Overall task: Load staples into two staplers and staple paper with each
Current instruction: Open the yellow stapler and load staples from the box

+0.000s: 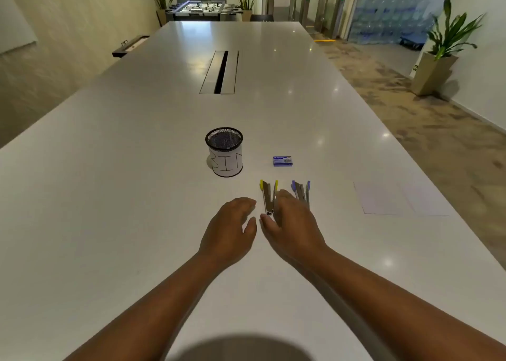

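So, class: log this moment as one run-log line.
left hand: open, beside yellow stapler | right hand: reaching at yellow stapler, grip unclear | purple stapler, staple box, paper: untouched

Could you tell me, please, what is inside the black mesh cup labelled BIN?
Inside the mesh cup, only dark mesh wall shows below the rim, with no object sticking out. Its bottom is hidden by the near wall and the paper label, so small contents cannot be ruled out.

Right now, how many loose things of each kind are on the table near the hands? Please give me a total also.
Staplers: 2, a yellow stapler and a purple stapler
Staple box: 1
Mesh cup marked BIN: 1
Paper sheets: 2, the near sheet and the far sheet
Total: 6
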Motion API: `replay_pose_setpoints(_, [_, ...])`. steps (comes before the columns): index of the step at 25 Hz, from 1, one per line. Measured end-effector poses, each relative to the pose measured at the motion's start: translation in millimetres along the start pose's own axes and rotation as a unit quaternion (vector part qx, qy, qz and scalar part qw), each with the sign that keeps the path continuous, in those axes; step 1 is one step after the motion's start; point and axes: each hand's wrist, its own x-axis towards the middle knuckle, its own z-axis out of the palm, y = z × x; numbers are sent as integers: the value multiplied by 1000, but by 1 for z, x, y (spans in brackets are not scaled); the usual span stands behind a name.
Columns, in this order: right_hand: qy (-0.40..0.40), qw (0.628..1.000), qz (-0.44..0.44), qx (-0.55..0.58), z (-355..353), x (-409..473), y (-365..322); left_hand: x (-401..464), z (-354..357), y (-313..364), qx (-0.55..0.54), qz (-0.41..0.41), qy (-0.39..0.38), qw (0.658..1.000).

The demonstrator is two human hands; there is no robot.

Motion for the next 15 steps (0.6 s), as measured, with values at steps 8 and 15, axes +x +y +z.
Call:
replay_pose_setpoints(8, [-3, 997, 74, -13, 10, 21, -3, 6, -2, 1, -41, -24, 14, 999])
replay_pose_setpoints(15, [25, 956, 165, 240, -2, 10, 3, 18, -6, 6, -190, -157, -15, 969])
